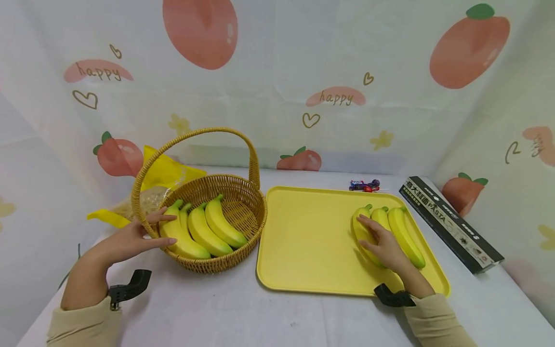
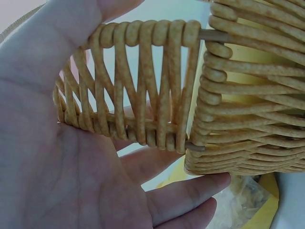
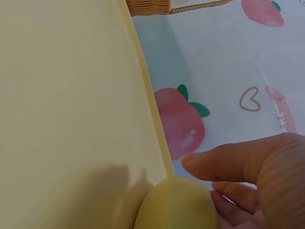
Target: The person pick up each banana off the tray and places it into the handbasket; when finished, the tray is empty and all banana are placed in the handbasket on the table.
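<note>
My left hand (image 1: 123, 242) is at the left side of a woven basket (image 1: 225, 264), fingers spread. In the left wrist view the basket's handle (image 2: 143, 86) passes between the thumb and the loosely extended fingers, which do not close round it. Several yellow bananas (image 1: 204, 231) lie in the basket. My right hand (image 1: 386, 246) is over the leftmost banana (image 1: 361, 222) on a yellow tray (image 1: 308, 241). In the right wrist view its thumb stands apart from that banana (image 3: 176, 205). Two more bananas (image 1: 405, 236) lie just right of it, partly covered by the hand.
A black pasta box (image 1: 451, 224) lies along the tray's right side. Small wrapped candies (image 1: 365, 186) sit behind the tray. A yellow and clear bag (image 1: 166, 168) of pale contents is behind the basket, near the fruit-print backdrop (image 1: 269, 86).
</note>
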Tool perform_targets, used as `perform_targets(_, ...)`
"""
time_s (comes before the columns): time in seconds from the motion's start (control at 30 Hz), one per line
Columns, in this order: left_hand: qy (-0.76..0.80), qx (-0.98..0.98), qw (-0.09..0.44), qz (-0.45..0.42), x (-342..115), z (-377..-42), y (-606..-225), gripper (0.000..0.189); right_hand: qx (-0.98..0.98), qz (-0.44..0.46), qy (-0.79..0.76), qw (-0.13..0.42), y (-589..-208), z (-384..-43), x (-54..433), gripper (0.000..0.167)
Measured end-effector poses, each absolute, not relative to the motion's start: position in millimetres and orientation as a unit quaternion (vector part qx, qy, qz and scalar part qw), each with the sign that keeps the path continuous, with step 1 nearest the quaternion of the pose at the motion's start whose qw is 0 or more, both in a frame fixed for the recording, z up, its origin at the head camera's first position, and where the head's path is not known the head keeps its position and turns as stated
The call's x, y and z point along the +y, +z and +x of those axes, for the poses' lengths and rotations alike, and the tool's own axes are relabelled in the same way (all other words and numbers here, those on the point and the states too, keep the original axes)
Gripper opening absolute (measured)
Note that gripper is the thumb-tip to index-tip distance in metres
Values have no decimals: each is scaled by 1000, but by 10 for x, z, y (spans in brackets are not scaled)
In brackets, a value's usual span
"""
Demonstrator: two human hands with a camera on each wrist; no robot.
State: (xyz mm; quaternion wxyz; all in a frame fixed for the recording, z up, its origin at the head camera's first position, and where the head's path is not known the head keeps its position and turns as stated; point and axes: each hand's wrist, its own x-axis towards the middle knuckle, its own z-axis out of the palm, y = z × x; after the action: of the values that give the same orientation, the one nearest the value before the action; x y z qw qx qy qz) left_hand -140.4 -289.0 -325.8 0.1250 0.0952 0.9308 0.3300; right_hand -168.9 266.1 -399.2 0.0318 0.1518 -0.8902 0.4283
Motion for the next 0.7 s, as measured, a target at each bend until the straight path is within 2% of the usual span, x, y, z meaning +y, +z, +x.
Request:
perform_targets(0.4,335,929,120,104,-2896,-1392,-3267,63,-906,190,377,-13,-4070,-1678,2639,75)
perform_targets(0.57,335,928,123,103,-2889,-1399,-3280,63,-919,174,350,-49,-4094,-1657,2610,84)
perform_targets(0.7,333,929,122,101,-2885,-1405,-3271,64,-925,168,335,-61,-4090,-1653,2597,84)
